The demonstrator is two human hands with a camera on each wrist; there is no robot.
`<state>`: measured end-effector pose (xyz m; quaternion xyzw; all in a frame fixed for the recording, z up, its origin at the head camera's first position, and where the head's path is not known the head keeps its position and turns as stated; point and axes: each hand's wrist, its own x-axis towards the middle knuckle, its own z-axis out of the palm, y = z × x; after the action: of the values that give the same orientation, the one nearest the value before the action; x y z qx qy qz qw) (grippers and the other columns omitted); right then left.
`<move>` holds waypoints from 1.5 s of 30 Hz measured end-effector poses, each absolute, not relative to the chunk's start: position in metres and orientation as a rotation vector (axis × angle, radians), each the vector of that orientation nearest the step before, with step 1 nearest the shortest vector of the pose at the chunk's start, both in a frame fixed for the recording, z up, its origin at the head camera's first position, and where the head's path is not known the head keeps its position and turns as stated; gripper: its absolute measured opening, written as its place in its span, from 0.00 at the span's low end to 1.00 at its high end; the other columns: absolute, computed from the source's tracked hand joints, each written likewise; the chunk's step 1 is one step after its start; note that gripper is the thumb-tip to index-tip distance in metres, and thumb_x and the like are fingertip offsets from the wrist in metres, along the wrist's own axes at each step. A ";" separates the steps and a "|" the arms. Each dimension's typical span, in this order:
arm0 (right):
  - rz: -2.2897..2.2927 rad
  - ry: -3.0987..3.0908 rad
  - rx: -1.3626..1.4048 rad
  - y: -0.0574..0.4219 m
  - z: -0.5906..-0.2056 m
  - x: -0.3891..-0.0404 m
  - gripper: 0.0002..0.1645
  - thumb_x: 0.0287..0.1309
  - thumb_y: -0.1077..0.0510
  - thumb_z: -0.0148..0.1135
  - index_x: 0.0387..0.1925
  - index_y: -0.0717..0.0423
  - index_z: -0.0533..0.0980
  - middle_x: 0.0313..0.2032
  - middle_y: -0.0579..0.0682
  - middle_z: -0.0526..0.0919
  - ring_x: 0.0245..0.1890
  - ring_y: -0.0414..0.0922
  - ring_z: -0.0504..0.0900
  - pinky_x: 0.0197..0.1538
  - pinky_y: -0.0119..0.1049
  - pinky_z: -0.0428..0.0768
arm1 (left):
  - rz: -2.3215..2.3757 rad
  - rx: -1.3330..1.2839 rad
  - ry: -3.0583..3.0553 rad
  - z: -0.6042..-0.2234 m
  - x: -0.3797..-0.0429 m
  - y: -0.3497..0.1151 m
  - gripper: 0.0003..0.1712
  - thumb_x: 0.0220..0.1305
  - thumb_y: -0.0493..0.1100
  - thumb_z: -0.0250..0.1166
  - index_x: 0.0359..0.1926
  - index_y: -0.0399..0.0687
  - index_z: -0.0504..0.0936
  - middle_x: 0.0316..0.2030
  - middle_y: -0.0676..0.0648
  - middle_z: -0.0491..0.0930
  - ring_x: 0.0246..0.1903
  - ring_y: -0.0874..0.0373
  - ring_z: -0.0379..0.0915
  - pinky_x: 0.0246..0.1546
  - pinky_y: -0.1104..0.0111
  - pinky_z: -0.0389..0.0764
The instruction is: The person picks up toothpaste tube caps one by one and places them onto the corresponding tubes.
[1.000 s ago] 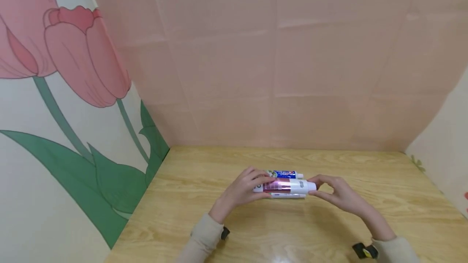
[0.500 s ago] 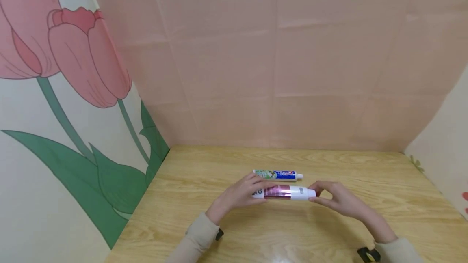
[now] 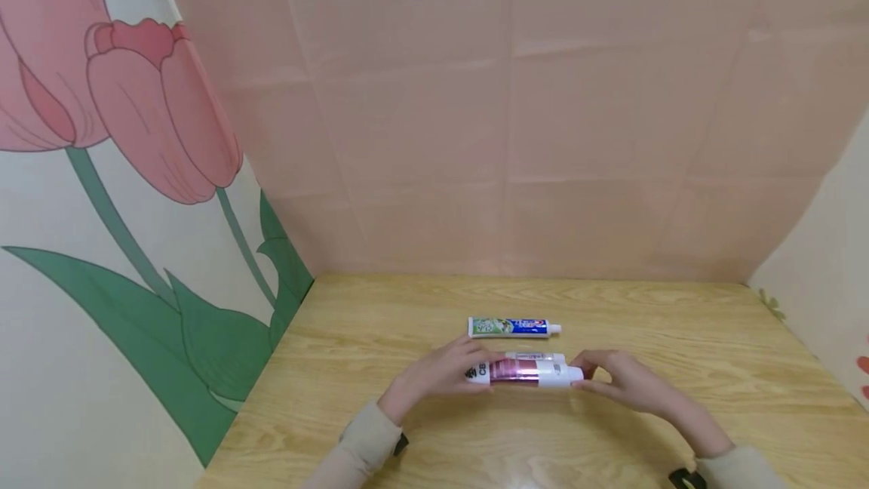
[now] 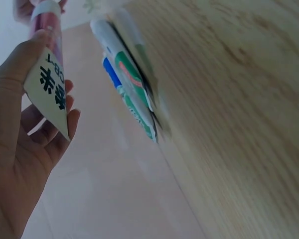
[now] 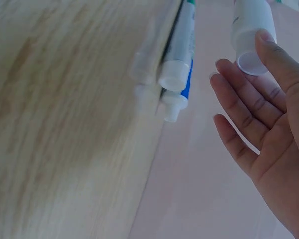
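A pink-and-white toothpaste tube (image 3: pixel 514 372) is held level above the table by both hands. My left hand (image 3: pixel 437 370) grips its flat crimped end, which carries dark lettering in the left wrist view. At the other end, my right hand (image 3: pixel 627 382) pinches the white cap (image 5: pixel 251 63) between thumb and fingers. Partly hidden behind the held tube, a white toothpaste tube (image 3: pixel 541 357) with green and red print (image 4: pixel 128 69) lies on the table. Farther back lies a green-and-blue toothpaste tube (image 3: pixel 514 327), its cap pointing right.
The wood-grain table (image 3: pixel 380 308) meets a pink cloth backdrop (image 3: pixel 509 134) at its far edge. On the left stands a wall with painted tulips (image 3: pixel 163 112). A pale wall (image 3: pixel 821 247) borders the right side.
Both hands have drawn the pink-and-white toothpaste tube toward the person, away from the green-and-blue one. The white tube, first seen in front of it, then hidden, now shows behind it.
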<state>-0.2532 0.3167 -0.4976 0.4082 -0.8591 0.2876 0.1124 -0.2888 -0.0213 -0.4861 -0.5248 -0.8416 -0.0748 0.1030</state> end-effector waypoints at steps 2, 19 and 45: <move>0.838 -2.534 1.211 0.316 -0.500 -0.254 0.08 0.54 0.55 0.64 0.38 0.45 0.77 0.29 0.32 0.78 0.29 0.28 0.75 0.30 0.31 0.78 | -0.222 -1.549 -2.507 -0.489 -0.289 -0.023 0.34 0.58 0.59 0.61 0.63 0.54 0.68 0.54 0.52 0.74 0.54 0.61 0.67 0.57 0.74 0.68; 0.846 -2.652 1.248 0.313 -0.510 -0.253 0.07 0.55 0.53 0.63 0.36 0.50 0.78 0.27 0.33 0.78 0.27 0.27 0.73 0.28 0.28 0.76 | -0.264 -1.594 -2.675 -0.501 -0.289 -0.028 0.37 0.57 0.61 0.61 0.65 0.53 0.65 0.52 0.54 0.75 0.51 0.64 0.67 0.54 0.78 0.68; 0.859 -2.724 1.318 0.312 -0.520 -0.255 0.07 0.55 0.52 0.64 0.34 0.49 0.78 0.24 0.33 0.75 0.23 0.26 0.69 0.25 0.24 0.72 | -0.245 -1.601 -2.808 -0.507 -0.284 -0.027 0.39 0.53 0.59 0.66 0.64 0.56 0.66 0.62 0.53 0.68 0.60 0.60 0.63 0.63 0.68 0.63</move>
<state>-0.2549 0.3120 -0.5201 0.4189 -0.8660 0.2730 -0.0021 -0.2841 -0.0270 -0.5070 -0.4934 -0.8651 -0.0754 -0.0500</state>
